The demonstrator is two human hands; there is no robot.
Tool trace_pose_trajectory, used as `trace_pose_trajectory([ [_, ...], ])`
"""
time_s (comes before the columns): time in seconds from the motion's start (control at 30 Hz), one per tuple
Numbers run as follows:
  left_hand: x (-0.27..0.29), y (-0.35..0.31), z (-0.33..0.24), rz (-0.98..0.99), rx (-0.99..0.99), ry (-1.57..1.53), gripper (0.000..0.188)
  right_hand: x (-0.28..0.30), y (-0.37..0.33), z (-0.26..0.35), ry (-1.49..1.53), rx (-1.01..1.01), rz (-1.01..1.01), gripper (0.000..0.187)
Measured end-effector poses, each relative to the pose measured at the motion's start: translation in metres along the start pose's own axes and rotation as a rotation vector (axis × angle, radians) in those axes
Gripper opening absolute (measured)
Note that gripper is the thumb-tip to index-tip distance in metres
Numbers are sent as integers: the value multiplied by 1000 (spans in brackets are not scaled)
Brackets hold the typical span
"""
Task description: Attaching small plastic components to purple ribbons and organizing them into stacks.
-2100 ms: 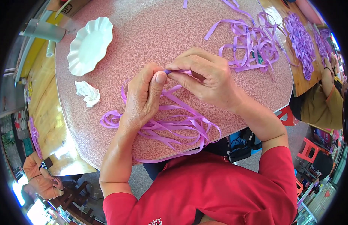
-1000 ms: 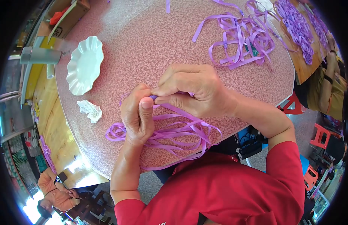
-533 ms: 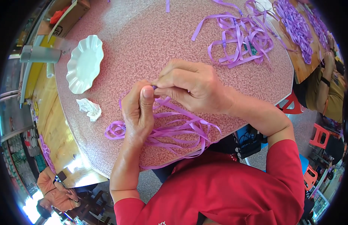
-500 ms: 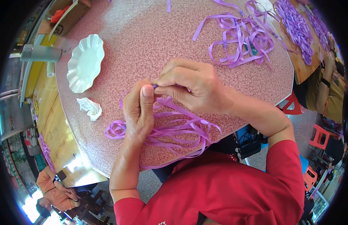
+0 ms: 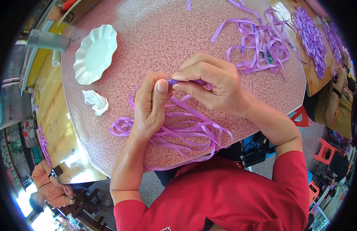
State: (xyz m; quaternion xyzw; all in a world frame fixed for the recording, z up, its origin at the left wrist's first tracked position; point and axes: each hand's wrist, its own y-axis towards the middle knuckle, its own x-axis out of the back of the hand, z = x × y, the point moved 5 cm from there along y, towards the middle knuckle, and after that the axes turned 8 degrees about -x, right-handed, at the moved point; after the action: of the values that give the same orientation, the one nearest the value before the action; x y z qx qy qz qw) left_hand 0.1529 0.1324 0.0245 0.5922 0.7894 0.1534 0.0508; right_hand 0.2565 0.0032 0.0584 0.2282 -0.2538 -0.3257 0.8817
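Note:
Above the middle of the table, my left hand (image 5: 151, 106) pinches a small dark purple clip (image 5: 172, 82) between thumb and bent fingers. My right hand (image 5: 220, 86) comes from the other side, its fingertips closed at the clip's right end. A piece of purple ribbon (image 5: 200, 82) shows between my right thumb and fingers. Below my hands, loops of purple ribbon (image 5: 201, 129) spread over the table and run under my left wrist to the near edge. My fingertips partly hide the clip's exact shape.
On the pink speckled table (image 5: 147, 38) stands a white scalloped dish (image 5: 94, 56) with a crumpled tissue (image 5: 96, 102) nearer me. A tangle of purple ribbons (image 5: 259, 46) lies far right. A grey cylinder (image 5: 47, 40) and cardboard box (image 5: 80, 10) are far left. Other people sit both sides.
My right fingertips have drawn slightly right, and more of the purple clip shows between my hands. The whole view has shifted a little.

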Motion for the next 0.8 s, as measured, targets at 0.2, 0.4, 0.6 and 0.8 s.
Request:
trace_pose_trajectory([
  [0.2,4,-2,1,-54,-139,133,25,-3,1,-4,107,-163,40,22],
  [0.4,4,1,-2,-19,-227,107,24,-1,-1,-4,55,-79,44,20],
  [0.6,1,3,-2,47,-56,-32,32,-2,0,0,85,-58,80,18],
  [0.8,-5,3,-14,-22,-344,316,31,-4,-4,11,-55,52,2,18],
])
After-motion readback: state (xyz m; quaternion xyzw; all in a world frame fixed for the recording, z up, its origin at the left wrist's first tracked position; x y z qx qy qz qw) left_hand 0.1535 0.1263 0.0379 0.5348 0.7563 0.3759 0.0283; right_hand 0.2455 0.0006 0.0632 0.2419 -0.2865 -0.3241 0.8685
